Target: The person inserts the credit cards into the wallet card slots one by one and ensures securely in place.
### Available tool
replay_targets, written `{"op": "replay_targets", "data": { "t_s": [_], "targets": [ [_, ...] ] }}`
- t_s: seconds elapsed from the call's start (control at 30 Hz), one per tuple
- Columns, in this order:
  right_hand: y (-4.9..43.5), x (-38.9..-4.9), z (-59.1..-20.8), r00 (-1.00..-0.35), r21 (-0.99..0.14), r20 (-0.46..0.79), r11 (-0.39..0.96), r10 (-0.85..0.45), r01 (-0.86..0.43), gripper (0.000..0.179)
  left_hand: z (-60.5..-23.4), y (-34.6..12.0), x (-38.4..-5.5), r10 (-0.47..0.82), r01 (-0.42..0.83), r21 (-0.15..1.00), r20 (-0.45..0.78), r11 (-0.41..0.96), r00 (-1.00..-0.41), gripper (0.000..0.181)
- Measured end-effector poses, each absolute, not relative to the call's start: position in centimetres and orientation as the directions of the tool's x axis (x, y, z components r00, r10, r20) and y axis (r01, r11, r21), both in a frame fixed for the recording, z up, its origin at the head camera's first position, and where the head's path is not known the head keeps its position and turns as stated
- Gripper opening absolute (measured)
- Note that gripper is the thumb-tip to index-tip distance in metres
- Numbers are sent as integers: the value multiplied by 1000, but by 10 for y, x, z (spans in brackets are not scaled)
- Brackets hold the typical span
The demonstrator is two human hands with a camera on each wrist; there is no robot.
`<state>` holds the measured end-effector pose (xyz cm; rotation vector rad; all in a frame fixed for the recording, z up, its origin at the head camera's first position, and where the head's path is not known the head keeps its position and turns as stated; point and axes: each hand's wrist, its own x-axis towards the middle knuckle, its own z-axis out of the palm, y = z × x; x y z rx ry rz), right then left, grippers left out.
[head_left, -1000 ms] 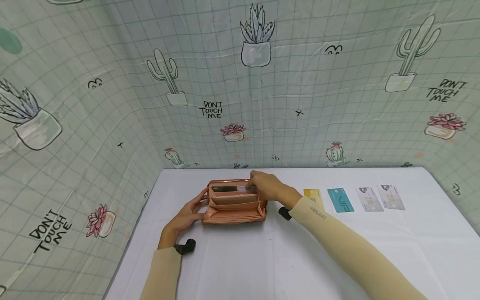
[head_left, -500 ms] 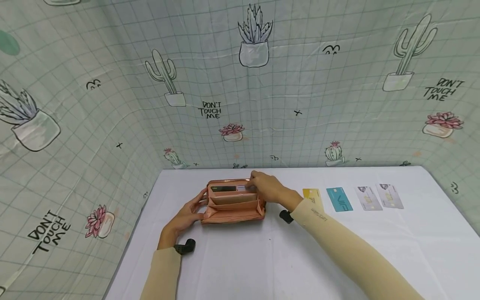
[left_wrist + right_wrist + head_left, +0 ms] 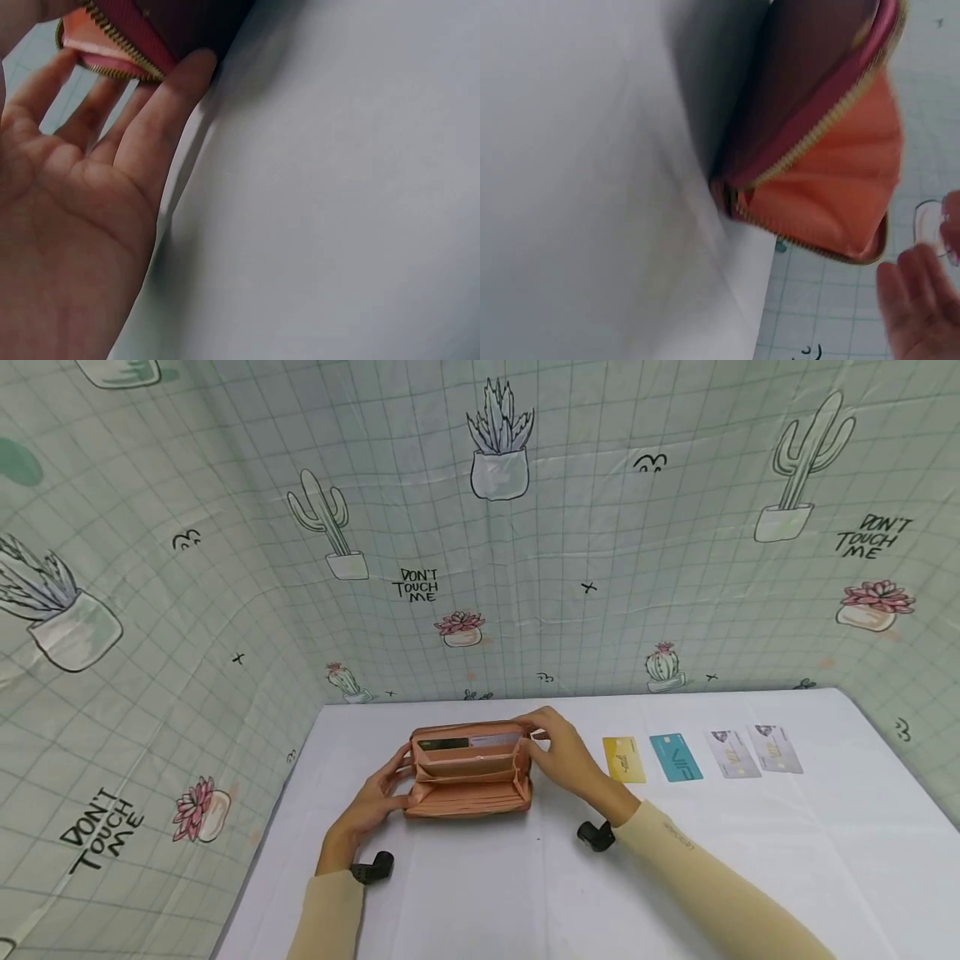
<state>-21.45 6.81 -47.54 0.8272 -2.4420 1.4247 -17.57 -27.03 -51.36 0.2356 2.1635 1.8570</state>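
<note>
An unzipped pink wallet (image 3: 468, 792) stands on the table with its pockets facing me. A dark card (image 3: 444, 744) and a pale card (image 3: 493, 739) show side by side in its back slots. Holding the wallet's left end is my left hand (image 3: 369, 800), thumb in front and fingers around behind; the left wrist view shows these fingers (image 3: 142, 135) along the zipped edge. My right hand (image 3: 564, 758) is at the upper right corner. In the right wrist view its fingers (image 3: 919, 289) are loosely bent, just off the orange gusset (image 3: 840, 172), with nothing between them.
Right of the wallet lie a yellow card (image 3: 624, 760), a teal card (image 3: 677, 757) and two silver cards, one nearer (image 3: 733, 755) and one farther right (image 3: 776, 749). A patterned cloth wall (image 3: 570, 543) rises behind the white table (image 3: 480, 893).
My right hand has come out of the wallet's back slots and drawn right to its corner, uncovering the pale card there and the yellow card on the table. The left hand keeps its hold.
</note>
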Motion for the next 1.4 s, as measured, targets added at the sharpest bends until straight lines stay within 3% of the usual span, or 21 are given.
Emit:
{"op": "replay_targets", "data": {
  "t_s": [0.27,0.47,0.8,0.97,1.27,1.4],
  "targets": [
    [79,-173,-484,-960,-883,178,396,-217,-253,32,-513,-258,-163,184,-92,991,-109,96,-977,89],
    [79,-163,-493,-981,-948,9,311,-195,-70,36,-511,-241,-155,109,-85,993,-94,88,-990,88],
    [77,-164,-499,-977,-989,-138,-24,-164,143,33,-510,-224,-146,67,-41,992,-49,117,-997,89],
    [75,-165,-499,-975,-975,-180,-108,-127,194,30,-511,-225,-142,82,-36,994,-44,99,-996,84],
    [76,-164,-503,-970,-964,-214,-135,-114,229,30,-493,-230,-141,26,9,998,7,65,-1000,44],
    [76,-163,-503,-969,-960,-219,-149,-118,235,31,-473,-226,-146,17,37,998,37,53,-999,37]
  ]
}}
